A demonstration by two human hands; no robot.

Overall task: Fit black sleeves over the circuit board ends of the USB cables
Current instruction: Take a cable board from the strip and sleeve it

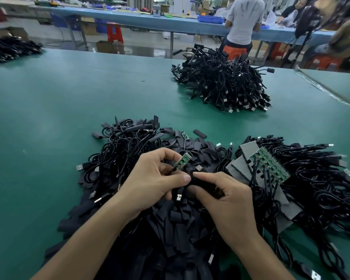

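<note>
1. pinching a thin black usb cable (173, 169) in the left grip (156, 178), thumb and curled fingers clenched on the wire just below its circuit board (182, 161).
2. holding that green board tilted up and away, clear of the left fingertips, bare, with no cover on it.
3. grasping a black sleeve (203, 183) in the right grip (228, 197), clenched between thumb and forefinger.
4. keeping the sleeve just right of the left thumb and just below the board, near it but not yet over it.
5. under the left thumb, between the two grips, a metal usb plug (178, 197); cannot tell whether from the same cable.
6. beneath both grips, a heap of loose sleeves (176, 223) on the green desk (69, 98), with tangled cables (117, 150) at its left edge.
7. right of the right grip, a panel of joined green boards (269, 164) with wires attached, lying on grey sheets (249, 147) among more cables.
8. well apart, further back on the desk, a tall heap of cables (222, 83).
9. beyond the desk, a person in a grey shirt (242, 19) at a long blue desk.
</note>
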